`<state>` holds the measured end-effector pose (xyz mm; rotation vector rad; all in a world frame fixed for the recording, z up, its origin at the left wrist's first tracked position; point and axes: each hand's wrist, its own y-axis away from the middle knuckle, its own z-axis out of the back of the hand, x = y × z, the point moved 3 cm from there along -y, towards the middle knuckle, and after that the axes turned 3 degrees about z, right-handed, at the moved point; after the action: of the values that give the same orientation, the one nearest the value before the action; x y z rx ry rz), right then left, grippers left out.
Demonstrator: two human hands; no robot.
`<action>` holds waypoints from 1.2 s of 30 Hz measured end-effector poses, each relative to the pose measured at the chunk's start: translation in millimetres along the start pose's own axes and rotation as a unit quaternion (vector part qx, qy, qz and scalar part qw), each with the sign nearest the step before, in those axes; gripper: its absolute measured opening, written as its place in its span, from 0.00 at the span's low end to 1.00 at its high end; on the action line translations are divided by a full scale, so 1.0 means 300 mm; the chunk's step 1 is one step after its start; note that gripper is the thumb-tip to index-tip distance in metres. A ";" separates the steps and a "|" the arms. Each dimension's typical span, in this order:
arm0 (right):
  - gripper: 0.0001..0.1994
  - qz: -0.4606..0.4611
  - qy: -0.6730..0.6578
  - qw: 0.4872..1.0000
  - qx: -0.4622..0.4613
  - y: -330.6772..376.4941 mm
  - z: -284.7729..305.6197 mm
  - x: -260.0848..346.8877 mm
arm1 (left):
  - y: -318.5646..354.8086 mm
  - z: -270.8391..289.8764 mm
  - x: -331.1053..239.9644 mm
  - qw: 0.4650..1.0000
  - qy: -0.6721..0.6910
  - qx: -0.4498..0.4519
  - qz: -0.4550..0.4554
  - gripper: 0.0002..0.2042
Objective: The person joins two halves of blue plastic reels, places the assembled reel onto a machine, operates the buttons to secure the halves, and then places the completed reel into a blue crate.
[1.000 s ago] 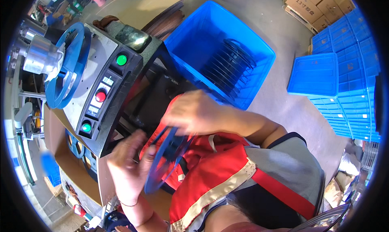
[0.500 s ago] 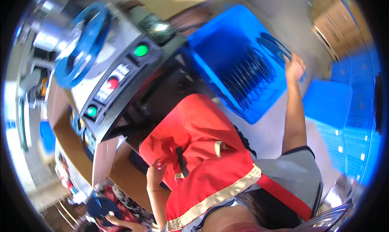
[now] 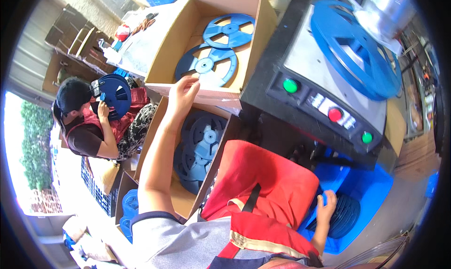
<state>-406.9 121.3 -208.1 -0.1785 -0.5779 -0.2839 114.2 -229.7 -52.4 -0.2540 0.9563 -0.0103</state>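
Note:
My left hand (image 3: 182, 96) reaches over the near wall of a cardboard box (image 3: 157, 62). Its fingers are stretched out at the lower edge of a blue plastic reel flange (image 3: 204, 65), a spoked disc lying in the box. A second blue flange (image 3: 229, 30) lies beyond it. Low on the right, my right hand (image 3: 326, 207) is curled beside my red apron (image 3: 277, 175), in front of a blue bin (image 3: 376, 193). Something small and blue shows between its fingers; I cannot make out what. Several dark blue reels (image 3: 346, 216) stand in a row in that bin.
A machine (image 3: 300, 52) with green and red buttons stands ahead right, a blue reel (image 3: 357, 50) mounted on it. A lower cardboard box by my left arm holds more blue flanges (image 3: 202, 146). On the left a seated co-worker (image 3: 89, 121) holds a dark blue reel (image 3: 117, 96).
The view has swung left. My left hand has gone from my lap out to the cardboard box. My right hand has come away from the reel at the bin's far end, nearer my apron.

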 end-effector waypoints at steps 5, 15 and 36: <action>0.10 -0.081 -0.131 0.983 0.099 0.046 -0.275 0.033 | -0.444 -0.257 0.292 0.927 -0.213 0.307 0.015 0.15; 0.04 -0.114 0.007 0.993 0.028 -0.069 -0.307 0.161 | -0.928 -0.640 0.542 0.805 -0.542 0.237 -0.043 0.39; 0.06 -0.167 -0.095 0.980 0.046 -0.098 -0.353 0.175 | -0.493 -0.641 0.507 0.816 -0.389 0.427 -0.006 0.53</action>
<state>-319.8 56.4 -263.3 -0.0166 -0.8101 -0.5685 61.9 -432.0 -248.4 0.5524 0.0607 -0.3219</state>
